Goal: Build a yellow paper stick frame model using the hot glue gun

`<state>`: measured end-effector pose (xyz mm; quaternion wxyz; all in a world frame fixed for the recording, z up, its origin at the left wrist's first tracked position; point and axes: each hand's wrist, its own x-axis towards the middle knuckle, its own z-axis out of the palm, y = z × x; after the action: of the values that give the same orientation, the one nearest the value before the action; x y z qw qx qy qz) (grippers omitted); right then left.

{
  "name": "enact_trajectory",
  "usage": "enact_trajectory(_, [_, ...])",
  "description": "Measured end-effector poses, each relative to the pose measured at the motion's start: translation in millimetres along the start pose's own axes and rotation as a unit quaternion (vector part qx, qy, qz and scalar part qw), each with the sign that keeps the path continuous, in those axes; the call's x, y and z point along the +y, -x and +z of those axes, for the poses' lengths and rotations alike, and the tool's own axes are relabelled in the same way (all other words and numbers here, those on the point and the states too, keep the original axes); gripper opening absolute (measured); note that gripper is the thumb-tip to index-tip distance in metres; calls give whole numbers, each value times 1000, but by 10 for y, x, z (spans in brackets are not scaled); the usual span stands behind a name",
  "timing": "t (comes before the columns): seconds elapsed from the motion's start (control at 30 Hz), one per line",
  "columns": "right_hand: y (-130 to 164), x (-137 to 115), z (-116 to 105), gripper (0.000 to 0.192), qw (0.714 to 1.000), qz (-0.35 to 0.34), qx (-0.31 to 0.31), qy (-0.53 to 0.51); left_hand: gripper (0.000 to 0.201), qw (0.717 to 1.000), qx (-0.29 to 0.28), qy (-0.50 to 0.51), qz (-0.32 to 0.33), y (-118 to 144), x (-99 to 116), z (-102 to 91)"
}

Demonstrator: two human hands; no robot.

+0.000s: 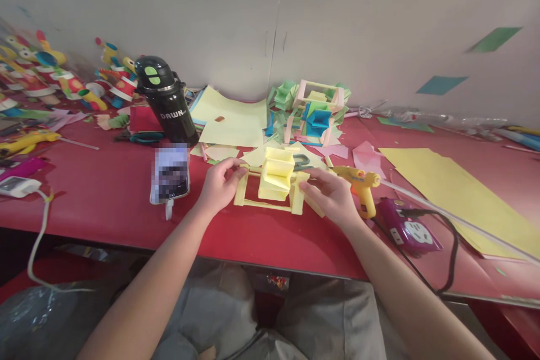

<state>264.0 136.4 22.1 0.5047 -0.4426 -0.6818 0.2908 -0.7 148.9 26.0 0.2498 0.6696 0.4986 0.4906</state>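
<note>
A pale yellow paper wheel model (276, 180) sits in front of me on the red table, its folded wheel held between the two sides of a paper frame. My left hand (221, 183) pinches the left end of its thin crosswise rod, thumb against fingers. On the other side, the thumb and fingers of my right hand (331, 194) close on the upper right part of the frame near the rod's end. Scissors (301, 162) with dark handles lie just behind the model. Close to my right hand is a yellow glue gun (363, 188) with a long clear glue stick in it.
A phone (170, 174) and a black bottle (164, 98) stand on the left. Similar coloured paper models (314, 112) are piled at the back. A purple power socket (409, 225) with a black cable and yellow paper sheets (455, 197) lie on the right. Toy figures (54, 73) crowd the far left.
</note>
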Motion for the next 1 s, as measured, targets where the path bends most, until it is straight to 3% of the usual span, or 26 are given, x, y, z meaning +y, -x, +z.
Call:
enact_trajectory(0.33, [0,-22,-20,24,998,6,36,46,34,999,-42,19,-13,4,-23,-1])
enact_trajectory(0.7, [3,-32,-12,25,999,16,29,33,29,1000,-11,-22,1,-11,-41,-15])
enact_trajectory(1.0, [-3,-17,-33,20,999,12,35,38,25,1000,-26,2,3,-6,9,-10])
